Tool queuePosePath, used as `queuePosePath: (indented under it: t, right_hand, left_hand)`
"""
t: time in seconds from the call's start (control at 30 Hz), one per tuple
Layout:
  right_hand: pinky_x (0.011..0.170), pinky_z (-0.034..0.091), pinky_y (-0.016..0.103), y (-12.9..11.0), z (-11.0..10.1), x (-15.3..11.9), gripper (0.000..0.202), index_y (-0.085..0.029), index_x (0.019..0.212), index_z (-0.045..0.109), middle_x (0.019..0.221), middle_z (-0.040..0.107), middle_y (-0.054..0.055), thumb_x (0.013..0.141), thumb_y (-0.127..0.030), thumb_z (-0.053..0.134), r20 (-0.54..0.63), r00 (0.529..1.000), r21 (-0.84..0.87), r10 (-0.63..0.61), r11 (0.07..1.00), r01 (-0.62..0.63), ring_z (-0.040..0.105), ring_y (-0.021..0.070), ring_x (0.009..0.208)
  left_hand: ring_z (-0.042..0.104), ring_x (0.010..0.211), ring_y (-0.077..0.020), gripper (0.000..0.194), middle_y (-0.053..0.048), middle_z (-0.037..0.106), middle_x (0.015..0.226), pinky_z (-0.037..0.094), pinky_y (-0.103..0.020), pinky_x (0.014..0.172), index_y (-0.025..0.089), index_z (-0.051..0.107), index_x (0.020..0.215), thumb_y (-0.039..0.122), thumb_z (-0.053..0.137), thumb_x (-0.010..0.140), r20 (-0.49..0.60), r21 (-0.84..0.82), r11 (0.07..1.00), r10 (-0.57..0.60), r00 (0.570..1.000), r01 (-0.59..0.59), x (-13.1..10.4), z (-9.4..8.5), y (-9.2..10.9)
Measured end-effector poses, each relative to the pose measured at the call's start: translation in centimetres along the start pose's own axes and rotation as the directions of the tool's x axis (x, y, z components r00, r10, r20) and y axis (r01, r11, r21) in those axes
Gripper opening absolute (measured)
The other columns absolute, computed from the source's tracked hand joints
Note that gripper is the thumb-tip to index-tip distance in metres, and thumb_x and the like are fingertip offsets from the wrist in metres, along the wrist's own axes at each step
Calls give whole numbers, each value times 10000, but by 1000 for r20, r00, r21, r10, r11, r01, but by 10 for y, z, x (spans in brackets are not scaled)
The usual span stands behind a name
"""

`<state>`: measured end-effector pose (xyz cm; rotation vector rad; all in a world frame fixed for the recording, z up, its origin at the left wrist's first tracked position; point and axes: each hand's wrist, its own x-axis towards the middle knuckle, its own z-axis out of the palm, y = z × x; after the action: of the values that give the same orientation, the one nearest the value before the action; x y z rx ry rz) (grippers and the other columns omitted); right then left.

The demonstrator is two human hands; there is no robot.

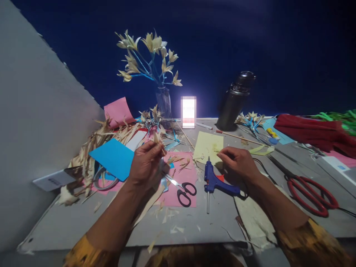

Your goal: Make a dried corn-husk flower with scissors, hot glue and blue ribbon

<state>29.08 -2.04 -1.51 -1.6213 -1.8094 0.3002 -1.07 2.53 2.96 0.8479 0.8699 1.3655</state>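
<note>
My left hand [146, 161] is closed in a pinch around a small pale husk flower [157, 138], whose pointed tips stick up above the fingers. Over the right edge of a yellow paper [207, 142], my right hand [237, 160] has its fingers pressed together; whatever they hold is too small to make out. A blue hot glue gun [215, 181] lies just below that hand, nozzle pointing away from me, with a clear glue stick [208, 202] out of its back. Small black-handled scissors [185, 191] rest on a pink paper [178, 200] beside my left hand.
Dried husk strips [86, 155], a blue paper [115, 159] and a tape roll [104, 181] crowd the left. Behind stand a vase [164, 100] of husk flowers [152, 44] and a dark flask [233, 104]. Large red-handled scissors [311, 193] and a dark red cloth [311, 133] lie right.
</note>
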Motion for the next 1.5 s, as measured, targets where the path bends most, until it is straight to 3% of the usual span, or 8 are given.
queuePosePath:
  t: [0.23, 0.37, 0.53, 0.8, 0.9, 1.1, 1.3, 1.5]
  right_hand:
    - [636, 414, 281, 11, -1, 2, 247, -196, 762, 718, 719, 737, 31, 884, -382, 609, -11, 999, 21, 51, 998, -51, 658, 191, 657]
    - [679, 435, 294, 10, -1, 3, 224, -195, 808, 723, 769, 746, 38, 884, -370, 605, -68, 995, 76, 66, 995, -61, 669, 203, 710]
    - [606, 425, 284, 3, -19, 8, 256, -184, 774, 681, 674, 671, 18, 846, -428, 652, -192, 962, 250, 197, 957, -146, 575, 174, 606]
    - [479, 317, 267, -52, -65, -24, 342, -218, 802, 685, 507, 494, -35, 953, -483, 532, 24, 994, 253, 104, 962, -107, 448, 137, 465]
    - [521, 354, 274, -80, -47, -44, 387, -219, 672, 634, 539, 560, -6, 957, -451, 513, 191, 981, 214, 20, 975, -61, 512, 153, 510]
    - [652, 369, 303, -121, 21, -58, 171, -214, 911, 688, 891, 743, 70, 955, -318, 560, 473, 881, -142, -8, 986, 85, 667, 245, 836]
    - [652, 355, 310, -134, 54, -55, 204, -171, 980, 685, 1010, 722, 123, 940, -355, 605, 526, 848, -374, 72, 915, 154, 678, 284, 934]
    - [617, 334, 307, -130, 56, -50, 138, -164, 908, 682, 939, 734, 116, 874, -279, 616, 510, 853, -313, 111, 948, 64, 684, 269, 836]
  left_hand:
    - [540, 701, -127, 188, -12, 580, 786, 549, -288, 687, 196, 689, 636, 230, 873, 655, -13, -15, 958, 286, 958, -286, -37, -19, 67]
    - [599, 797, -153, 218, -28, 617, 850, 567, -294, 754, 177, 703, 654, 258, 903, 625, -55, 47, 986, 164, 985, -161, -63, -33, 56]
    - [639, 858, -189, 271, -20, 670, 937, 586, -292, 627, 191, 719, 776, 277, 918, 615, -191, -15, 996, -88, 978, 87, -78, -42, 35]
    - [640, 763, -139, 267, 6, 684, 785, 587, -279, 749, 206, 682, 699, 222, 924, 587, -284, -67, 995, 57, 957, -79, -77, -72, 43]
    - [638, 738, -121, 268, 13, 688, 773, 571, -258, 740, 200, 682, 718, 212, 920, 595, -292, -93, 995, 12, 956, -41, -81, -77, 41]
    - [650, 730, -125, 286, 8, 703, 757, 573, -281, 751, 171, 682, 718, 215, 930, 584, -272, -106, 994, -23, 962, -6, -86, -80, 46]
    - [709, 803, -170, 282, -47, 752, 816, 590, -310, 804, 138, 717, 769, 204, 926, 592, -201, -106, 975, -211, 957, 193, -100, -78, 22]
    - [718, 1071, -259, 282, -153, 767, 1091, 547, -353, 996, 125, 662, 662, 181, 931, 598, -51, -162, 897, -425, 904, 412, -106, -65, -16]
